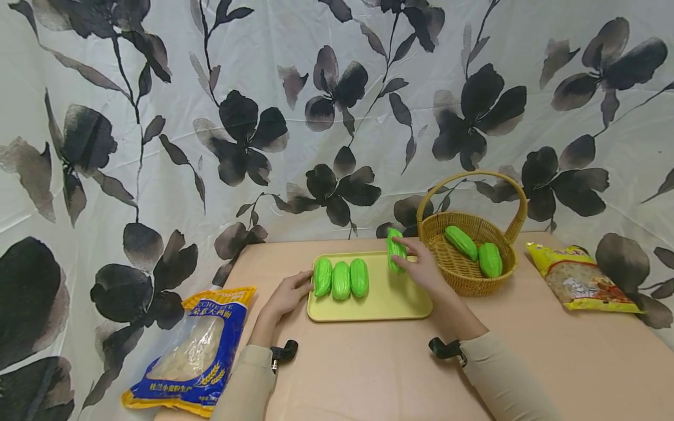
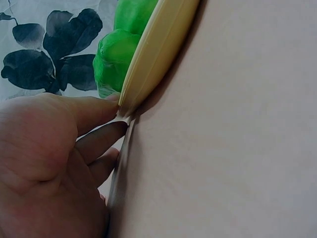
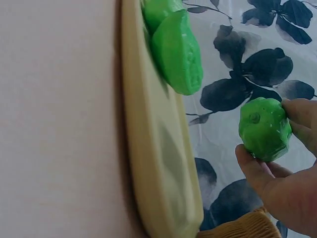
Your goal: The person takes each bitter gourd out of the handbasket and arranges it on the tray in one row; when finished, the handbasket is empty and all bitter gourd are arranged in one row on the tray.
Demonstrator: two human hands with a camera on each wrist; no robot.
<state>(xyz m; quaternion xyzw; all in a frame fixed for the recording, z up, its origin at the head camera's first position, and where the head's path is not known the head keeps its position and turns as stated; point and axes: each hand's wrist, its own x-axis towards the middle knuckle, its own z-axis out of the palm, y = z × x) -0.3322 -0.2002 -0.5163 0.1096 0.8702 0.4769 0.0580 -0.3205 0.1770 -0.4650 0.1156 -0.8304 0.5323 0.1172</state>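
My right hand [image 1: 421,266] pinches a bumpy green bitter melon [image 1: 396,251] between thumb and fingers, above the right part of a yellow tray [image 1: 389,304]. In the right wrist view the held bitter melon [image 3: 265,129] shows end-on, apart from the tray [image 3: 163,173]. Three more bitter melons [image 1: 341,280] lie side by side on the tray's left half. My left hand [image 1: 286,295] is at the tray's left end. The left wrist view shows its thumb and a finger [image 2: 101,141] pinching the tray's rim [image 2: 148,64].
Right of the tray stands a wicker basket [image 1: 463,283] with a tall handle, holding two bitter melons [image 1: 490,260]. A yellow food packet [image 1: 581,278] lies at the far right. A blue and yellow bag [image 1: 192,351] lies at the left. Behind the table hangs a floral cloth [image 1: 295,164].
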